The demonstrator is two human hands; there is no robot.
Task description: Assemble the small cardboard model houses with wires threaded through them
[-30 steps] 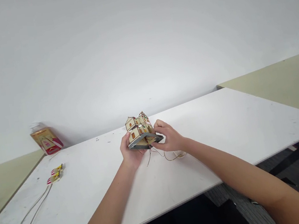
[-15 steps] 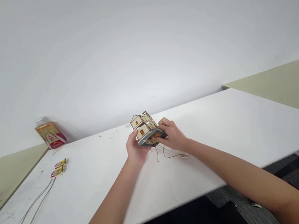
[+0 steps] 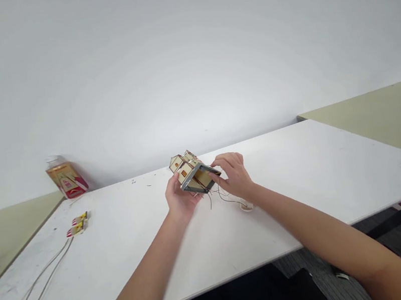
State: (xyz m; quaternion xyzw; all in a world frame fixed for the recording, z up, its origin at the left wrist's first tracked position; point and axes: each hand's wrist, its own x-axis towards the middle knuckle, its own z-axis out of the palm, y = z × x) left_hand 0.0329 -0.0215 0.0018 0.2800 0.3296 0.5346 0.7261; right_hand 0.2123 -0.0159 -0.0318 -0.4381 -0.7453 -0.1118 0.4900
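Observation:
A small model house point(image 3: 184, 171) with cream walls, orange windows and a grey base frame is tilted above the table, its hollow underside facing me. My left hand point(image 3: 180, 200) is closed around its left side and lower edge. At the right edge of the base, my right hand point(image 3: 233, 175) has its thumb and fingers bent about the frame. Thin dark wires point(image 3: 210, 200) hang out of the underside. One of them runs to a small round whitish piece point(image 3: 246, 206) on the table, below my right wrist.
The white table point(image 3: 303, 174) meets a wall at the back. A bottle with a gold and red label point(image 3: 68, 180) stands at the far left. Two small red-and-yellow pieces point(image 3: 77, 225) lie nearer, with long pale cables point(image 3: 36, 290) running to the front left.
The model house has tipped further and shifted slightly left, so more of its hollow underside shows. My right hand's fingers have drawn back from the inside toward the frame's edge.

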